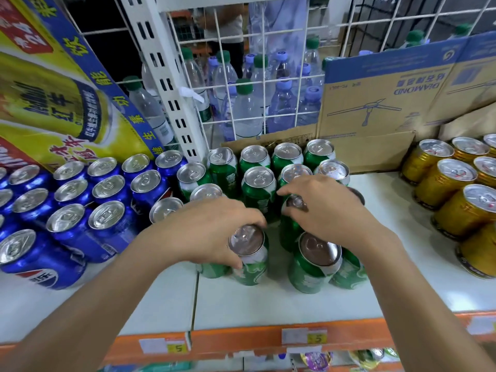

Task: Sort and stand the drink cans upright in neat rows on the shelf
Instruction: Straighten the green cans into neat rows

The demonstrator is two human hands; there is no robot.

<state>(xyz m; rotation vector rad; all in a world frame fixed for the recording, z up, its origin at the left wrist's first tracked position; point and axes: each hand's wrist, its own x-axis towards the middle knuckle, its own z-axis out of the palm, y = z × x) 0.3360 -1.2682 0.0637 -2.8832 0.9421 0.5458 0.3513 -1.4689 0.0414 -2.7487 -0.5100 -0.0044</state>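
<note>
Left hand [212, 232] curled round the rim of front can [248, 241], thumb in front, fingers behind. Right hand [324, 210] curled over the top of mid can [296, 202]; its hold lower down is hidden. Both cans stand in the green cans [259, 181] block, mid-shelf [268, 304], with blue cans [107, 189] touching on the left.

Risks: the rows are tightly packed, so shifting either can may topple its neighbours. A rim-only hold may slip.

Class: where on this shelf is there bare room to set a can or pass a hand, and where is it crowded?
Free: the shelf between the green cans and the gold cans, and the front strip before the orange price rail. Crowded: the blue cans and green cans, packed close.
</note>
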